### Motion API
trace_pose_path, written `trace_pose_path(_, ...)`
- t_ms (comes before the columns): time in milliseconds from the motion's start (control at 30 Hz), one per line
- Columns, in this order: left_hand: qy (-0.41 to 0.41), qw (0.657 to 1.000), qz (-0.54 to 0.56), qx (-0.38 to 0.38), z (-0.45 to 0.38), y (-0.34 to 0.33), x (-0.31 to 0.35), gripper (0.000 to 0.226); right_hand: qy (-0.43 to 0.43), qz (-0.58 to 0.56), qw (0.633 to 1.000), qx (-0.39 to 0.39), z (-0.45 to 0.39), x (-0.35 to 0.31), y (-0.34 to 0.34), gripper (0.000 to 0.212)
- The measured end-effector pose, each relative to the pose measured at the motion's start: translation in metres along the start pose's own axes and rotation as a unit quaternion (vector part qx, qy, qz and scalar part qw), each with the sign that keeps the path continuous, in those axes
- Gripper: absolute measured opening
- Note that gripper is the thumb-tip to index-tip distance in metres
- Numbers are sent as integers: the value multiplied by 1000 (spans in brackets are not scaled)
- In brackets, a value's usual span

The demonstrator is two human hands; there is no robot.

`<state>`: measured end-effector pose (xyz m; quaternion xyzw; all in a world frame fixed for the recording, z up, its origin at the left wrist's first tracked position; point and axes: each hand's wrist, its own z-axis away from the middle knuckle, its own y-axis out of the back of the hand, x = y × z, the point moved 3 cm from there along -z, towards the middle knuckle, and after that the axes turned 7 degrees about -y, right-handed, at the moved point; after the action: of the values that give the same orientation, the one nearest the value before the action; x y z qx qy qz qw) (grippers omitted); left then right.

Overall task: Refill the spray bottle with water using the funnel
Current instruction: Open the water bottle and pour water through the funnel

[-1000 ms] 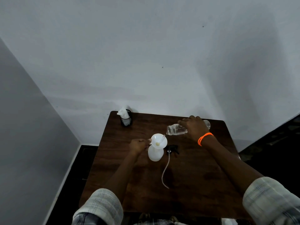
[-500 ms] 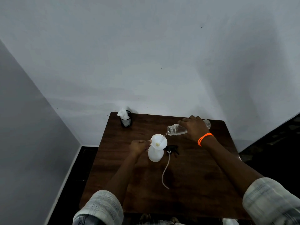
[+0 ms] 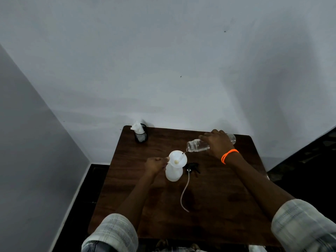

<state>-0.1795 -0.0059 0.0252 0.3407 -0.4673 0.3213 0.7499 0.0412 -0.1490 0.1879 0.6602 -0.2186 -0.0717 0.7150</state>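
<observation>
Two hands at work over a dark wooden table [image 3: 209, 206] pushed into a corner of pale walls. Right hand [image 3: 217, 143] wrapped around a clear water bottle [image 3: 197, 145], fingers curled over its middle, bottle tipped nearly flat with its open mouth pointing left and slightly down — thin stream of water [image 3: 183, 154] falling from the mouth into the bowl of a white funnel [image 3: 177, 158]. Orange band [image 3: 229, 155] on the right wrist. Funnel seated in the neck of a white spray bottle [image 3: 173, 173], upright near the table's middle, just left of the clear bottle's mouth. Left hand [image 3: 156, 164] closed in a loose fist against the funnel's left rim, fingertips pinching the small tab there — exact grip too small to make out. Black spray head [image 3: 193, 168] lying on the table just right of the spray bottle, its pale dip tube [image 3: 184, 192] curving toward the near edge. Black mesh cup [image 3: 141, 135] with crumpled white tissue [image 3: 136, 127] at the far left corner, well apart from both hands. Light checked sleeves [image 3: 112, 233] rolled up on both forearms along the bottom of the view.
</observation>
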Motion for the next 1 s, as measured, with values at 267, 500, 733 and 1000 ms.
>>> trace_pose_path(267, 0, 1000, 10, -4, 2, 0, 2, 33, -1, -1, 1000, 2, 0, 0, -1, 60)
trace_pose_path(500, 15, 1000, -4, -5, 2, 1, 3, 33, 0, -9, 1000, 9, -3, 0, -1, 57)
trace_pose_path(733, 16, 1000, -7, -6, 4, 1, 6, 36, -1, -1, 1000, 13, -6, 1, -6, 57)
trace_pose_path(1000, 61, 995, 27, 73, 16, 14, 18, 52, -12, -29, 999, -12, -6, -5, -16, 63)
